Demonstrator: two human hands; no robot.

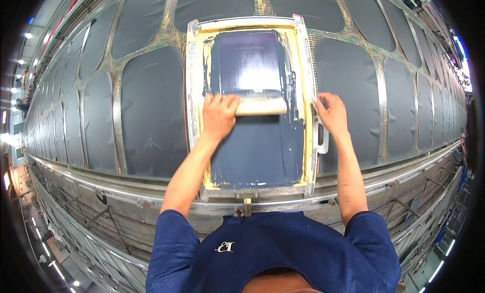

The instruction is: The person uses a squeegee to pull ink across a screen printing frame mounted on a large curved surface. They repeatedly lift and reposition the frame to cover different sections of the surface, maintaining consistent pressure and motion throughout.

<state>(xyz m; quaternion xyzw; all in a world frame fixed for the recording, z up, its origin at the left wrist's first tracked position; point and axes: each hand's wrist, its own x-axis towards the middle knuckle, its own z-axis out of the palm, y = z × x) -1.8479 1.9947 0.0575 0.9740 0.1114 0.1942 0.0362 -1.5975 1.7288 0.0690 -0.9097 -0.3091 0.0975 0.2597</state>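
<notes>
My left hand (219, 115) is closed around the left end of a pale squeegee (262, 107), which lies crosswise over a printing screen (252, 156). Dark ink coats the mesh, with a shiny patch beyond the squeegee and smears along the sides. Yellowish tape borders the mesh inside a worn light metal frame (192, 80). By the frame's right side is my right hand (332, 113), its fingers curved and apart from the thumb, with nothing visible in it. Whether its fingertips touch the frame I cannot tell. Just below that hand, a white loop handle (323, 140) sticks out from the frame.
A long table carries several dark, rounded panels (151, 108) on both sides of the screen, separated by strips streaked with yellow and orange. A metal rail (136, 193) runs along the near edge, with a small clamp-like bracket (247, 207) below the screen.
</notes>
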